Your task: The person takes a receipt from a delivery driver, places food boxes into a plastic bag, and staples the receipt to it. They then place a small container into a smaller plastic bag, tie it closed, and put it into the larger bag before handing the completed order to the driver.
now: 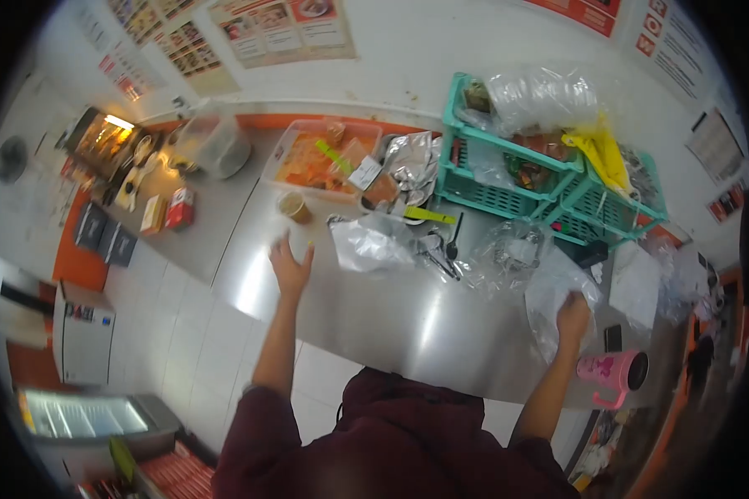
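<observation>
Left hand: from where I stand, it is spread wide, the left hand (290,270) over the brushed steel table (366,320), thumb and fingers apart and holding nothing.
Small cup: the small clear cup with brownish contents (294,208) stands on the steel just beyond those fingertips, apart from them.
Right hand: the right hand (572,318) is curled closed on the clear, crinkled plastic bag (552,303), which lies at the table's right part.
Beside the right hand: a pink lidded mug with a handle (605,368) and a small black object (613,338), too small for me to name.
Middle of the table: a silvery-white plastic packet (373,244), and to its right a black utensil (453,237).
Back, against the wall: a clear tub of orange-red contents (277,166), crumpled silver foil (412,162) and turquoise plastic crates (491,195), one with a bright yellow bag (603,158) on it.
</observation>
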{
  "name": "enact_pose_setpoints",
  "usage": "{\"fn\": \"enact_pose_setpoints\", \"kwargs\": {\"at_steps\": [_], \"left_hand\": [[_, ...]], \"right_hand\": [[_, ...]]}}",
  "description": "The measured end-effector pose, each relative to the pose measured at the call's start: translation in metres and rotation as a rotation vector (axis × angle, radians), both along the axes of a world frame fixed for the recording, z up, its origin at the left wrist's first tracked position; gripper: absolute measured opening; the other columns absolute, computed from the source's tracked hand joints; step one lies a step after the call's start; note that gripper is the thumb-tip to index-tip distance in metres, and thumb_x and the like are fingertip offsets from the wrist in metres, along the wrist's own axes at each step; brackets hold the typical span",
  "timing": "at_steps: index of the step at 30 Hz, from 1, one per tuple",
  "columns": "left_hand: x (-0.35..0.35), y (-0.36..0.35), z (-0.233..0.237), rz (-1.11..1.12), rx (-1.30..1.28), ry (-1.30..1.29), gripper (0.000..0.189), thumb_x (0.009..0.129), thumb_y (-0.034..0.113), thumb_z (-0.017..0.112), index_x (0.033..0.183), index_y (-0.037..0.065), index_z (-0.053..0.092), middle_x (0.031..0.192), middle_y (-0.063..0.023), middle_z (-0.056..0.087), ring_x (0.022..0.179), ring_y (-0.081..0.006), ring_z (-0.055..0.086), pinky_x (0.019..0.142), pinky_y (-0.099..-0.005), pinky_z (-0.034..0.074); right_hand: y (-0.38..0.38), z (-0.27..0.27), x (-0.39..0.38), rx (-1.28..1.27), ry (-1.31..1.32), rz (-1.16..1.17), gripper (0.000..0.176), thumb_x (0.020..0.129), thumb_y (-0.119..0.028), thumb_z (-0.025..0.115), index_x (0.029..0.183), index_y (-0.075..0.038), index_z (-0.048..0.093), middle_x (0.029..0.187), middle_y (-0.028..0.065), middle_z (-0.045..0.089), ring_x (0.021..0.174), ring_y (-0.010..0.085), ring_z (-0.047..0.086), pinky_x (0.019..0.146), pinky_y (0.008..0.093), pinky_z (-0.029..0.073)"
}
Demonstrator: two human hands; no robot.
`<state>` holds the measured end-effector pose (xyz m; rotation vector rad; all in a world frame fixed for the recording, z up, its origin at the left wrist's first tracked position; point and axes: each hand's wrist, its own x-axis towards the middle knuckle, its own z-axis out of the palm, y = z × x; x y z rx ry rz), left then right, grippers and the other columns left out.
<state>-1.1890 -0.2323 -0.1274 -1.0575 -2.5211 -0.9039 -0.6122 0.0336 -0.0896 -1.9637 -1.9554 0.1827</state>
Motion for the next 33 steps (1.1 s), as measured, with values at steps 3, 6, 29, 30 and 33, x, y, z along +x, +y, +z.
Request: {"fn": "enact_pose_setpoints", "kwargs": {"at_steps": [3,6,29,30,33], "left_hand": [[-0.059,0.083,0.033,0.05,-0.206,-0.008,0.083,0.078,0.044,0.08,0.147,0.018,0.044,0.145,-0.0216,0.041,0.13,-0.0448,0.04,0.103,-0.0586,0.042],[-0.108,0.122,0.032,0.067,-0.502,-0.147,0.075,0.078,0.04,0.078,0.144,0.021,0.048,0.145,-0.0171,0.041,0.131,-0.0422,0.04,0.102,-0.0614,0.043],[0.107,0.014,0.059,-0.83,-0.388,-0.233,0.06,0.076,0.032,0.082,0.131,0.023,0.061,0.142,-0.008,0.048,0.133,-0.0338,0.039,0.106,-0.0593,0.03],[0.105,0.025,0.068,-0.85,-0.305,-0.259,0.059,0.077,0.032,0.081,0.131,0.021,0.061,0.141,-0.0081,0.049,0.133,-0.0335,0.04,0.107,-0.0579,0.03],[0.1,0.077,0.088,-0.945,-0.051,-0.387,0.046,0.084,0.025,0.076,0.125,0.009,0.062,0.129,-0.0112,0.06,0.123,-0.0343,0.051,0.105,-0.0487,0.036]], "right_hand": [[0.017,0.062,-0.091,0.171,0.465,0.357,0.019,0.096,-0.013,0.062,0.104,0.003,0.068,0.096,0.0202,0.072,0.088,0.0279,0.072,0.079,0.0357,0.054],[0.052,0.105,-0.191,0.101,0.454,0.515,0.017,0.094,-0.011,0.061,0.104,0.001,0.069,0.099,0.0158,0.072,0.092,0.0292,0.07,0.083,0.0371,0.054],[0.118,0.063,-0.279,0.293,0.023,0.634,0.01,0.086,-0.018,0.069,0.09,-0.009,0.07,0.088,0.0105,0.067,0.094,0.0348,0.059,0.088,0.0463,0.043],[0.109,0.071,-0.282,0.287,0.031,0.65,0.007,0.087,-0.016,0.068,0.089,-0.009,0.07,0.09,0.0102,0.067,0.097,0.0346,0.057,0.091,0.047,0.042],[0.11,0.071,-0.278,0.137,0.024,0.654,0.011,0.089,-0.01,0.064,0.097,-0.009,0.071,0.092,0.0101,0.07,0.098,0.0342,0.061,0.087,0.0467,0.045]]}}
